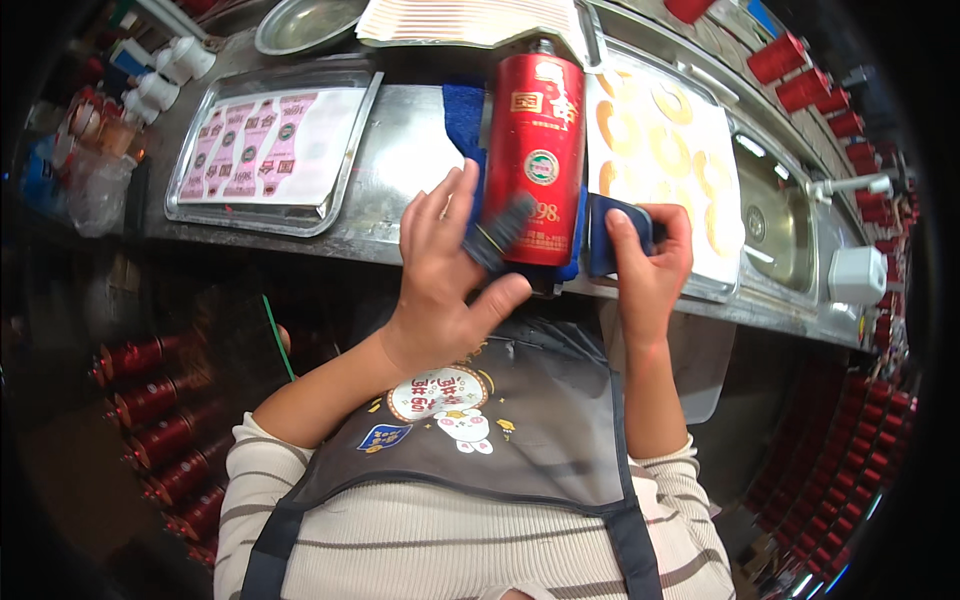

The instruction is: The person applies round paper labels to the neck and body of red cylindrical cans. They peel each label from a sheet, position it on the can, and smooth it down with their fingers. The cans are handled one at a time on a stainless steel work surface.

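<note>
A glossy red bottle (535, 130) with gold and white print lies on a blue cloth (463, 115) in front of me, its neck pointing away. My left hand (430, 270) is open with fingers spread, over the bottle's lower left side. One of its fingers wears a black covering, blurred by motion; I cannot tell whether it touches the bottle. Right of the bottle's base, my right hand (655, 265) pinches a dark blue, flat scraper-like piece (603, 235) between thumb and fingers, held upright.
A metal tray (370, 130) with pink printed decal sheets (265, 145) stands at left. At right lies a white sheet with gold ring-shaped decals (670, 140), beside a steel sink (770, 215). Striped sheets (465, 20) and a metal bowl (310, 25) sit behind. Several red bottles (165, 435) stand below.
</note>
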Demonstrator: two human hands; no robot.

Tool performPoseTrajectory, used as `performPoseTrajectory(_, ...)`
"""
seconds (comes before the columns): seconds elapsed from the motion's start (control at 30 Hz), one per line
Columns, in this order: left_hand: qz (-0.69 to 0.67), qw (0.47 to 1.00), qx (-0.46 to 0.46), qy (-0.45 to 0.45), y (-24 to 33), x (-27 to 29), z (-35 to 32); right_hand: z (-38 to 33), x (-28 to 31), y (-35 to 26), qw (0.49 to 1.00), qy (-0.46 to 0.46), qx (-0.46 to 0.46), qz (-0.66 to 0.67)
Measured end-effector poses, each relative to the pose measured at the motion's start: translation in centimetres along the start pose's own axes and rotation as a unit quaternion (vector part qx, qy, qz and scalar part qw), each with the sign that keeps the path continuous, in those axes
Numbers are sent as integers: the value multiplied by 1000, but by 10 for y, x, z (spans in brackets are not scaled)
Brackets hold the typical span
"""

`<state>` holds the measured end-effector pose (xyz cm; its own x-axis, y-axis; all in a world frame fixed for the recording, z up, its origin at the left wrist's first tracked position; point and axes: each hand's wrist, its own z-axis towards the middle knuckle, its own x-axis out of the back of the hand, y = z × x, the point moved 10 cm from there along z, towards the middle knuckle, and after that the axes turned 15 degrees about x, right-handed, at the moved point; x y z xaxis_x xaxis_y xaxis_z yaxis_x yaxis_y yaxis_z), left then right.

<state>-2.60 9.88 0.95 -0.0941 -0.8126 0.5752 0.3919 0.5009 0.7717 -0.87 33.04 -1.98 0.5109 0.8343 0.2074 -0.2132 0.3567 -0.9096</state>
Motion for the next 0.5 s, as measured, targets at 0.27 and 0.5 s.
performPoseTrajectory(0.27, 125, 991, 45, 21, -20, -6, -21, 0, -40, -108, 934, -64, 324, -135)
performPoseTrajectory(0.5, 70, 994, 89, 16, -42, -6, -27, -61, -100, -143, 791, -297, 523, -116)
